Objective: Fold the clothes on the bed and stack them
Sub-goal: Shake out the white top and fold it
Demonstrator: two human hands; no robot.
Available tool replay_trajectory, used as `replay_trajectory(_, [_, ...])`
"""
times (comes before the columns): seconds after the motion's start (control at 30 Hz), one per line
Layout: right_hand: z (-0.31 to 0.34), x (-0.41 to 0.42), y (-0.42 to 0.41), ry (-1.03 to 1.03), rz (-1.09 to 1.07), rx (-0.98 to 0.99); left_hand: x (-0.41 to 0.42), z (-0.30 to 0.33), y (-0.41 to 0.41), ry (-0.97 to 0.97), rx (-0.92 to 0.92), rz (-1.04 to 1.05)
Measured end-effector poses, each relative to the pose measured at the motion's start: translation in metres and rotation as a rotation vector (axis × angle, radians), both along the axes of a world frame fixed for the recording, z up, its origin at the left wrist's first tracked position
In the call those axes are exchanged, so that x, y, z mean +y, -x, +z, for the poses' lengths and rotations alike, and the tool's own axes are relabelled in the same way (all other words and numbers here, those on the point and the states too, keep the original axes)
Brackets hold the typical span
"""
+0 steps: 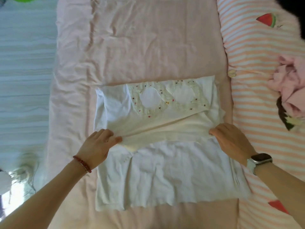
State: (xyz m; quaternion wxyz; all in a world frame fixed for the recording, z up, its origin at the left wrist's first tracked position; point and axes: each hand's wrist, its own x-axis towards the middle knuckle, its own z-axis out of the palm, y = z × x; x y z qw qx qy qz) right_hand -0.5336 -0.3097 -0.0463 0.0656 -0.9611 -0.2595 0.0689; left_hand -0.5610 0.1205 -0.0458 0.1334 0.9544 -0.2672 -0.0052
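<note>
A white shirt [165, 171] lies flat on the pink quilt [148, 47], its far part doubled toward the person. The left hand [97, 146] pinches the fold's left edge; the right hand [231, 139] curls over its right edge. Holding both ends probably keeps the fold straight and taut. Unfolded pink clothes [290, 86] wait on the striped blanket [255, 63], right.

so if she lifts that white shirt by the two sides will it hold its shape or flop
Probably flop. The white shirt looks thin and wrinkled, and it bunches into creases where the left hand and right hand pinch its edges. It likely sags in the middle between them. It looks light, so a pull may drag it across the pink sheet.
</note>
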Motion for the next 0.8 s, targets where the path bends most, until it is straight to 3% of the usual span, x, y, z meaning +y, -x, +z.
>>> replay_trajectory(0.07, [-0.004,0.001,0.017,0.016,0.037,0.067,-0.01,-0.001,0.017,-0.106,0.135,-0.021])
replay_trajectory(0.17, [-0.011,0.004,0.027,0.08,0.043,0.228,-0.024,0.0,0.028,-0.39,0.51,0.008])
replay_trajectory(0.2, [-0.011,0.006,0.026,0.106,0.028,0.253,-0.029,0.002,0.026,-0.376,0.546,0.055])
replay_trajectory(0.27, [-0.009,0.013,0.018,0.084,0.003,0.142,-0.038,0.005,0.017,-0.267,0.449,0.131])
replay_trajectory(0.33, [-0.003,0.028,0.005,0.057,-0.017,-0.029,-0.054,0.009,-0.001,-0.173,0.21,0.204])
replay_trajectory(0.4, [-0.003,0.044,-0.007,0.006,-0.08,-0.118,-0.071,0.003,-0.02,-0.123,0.088,0.225])
replay_trajectory(0.6, [-0.02,0.061,0.024,-0.166,-0.49,-0.058,-0.094,-0.037,-0.061,-0.318,0.357,0.342])
replay_trajectory(0.8, [-0.031,0.062,0.075,-0.097,-0.24,0.018,-0.096,-0.052,-0.064,-0.348,0.426,0.39])
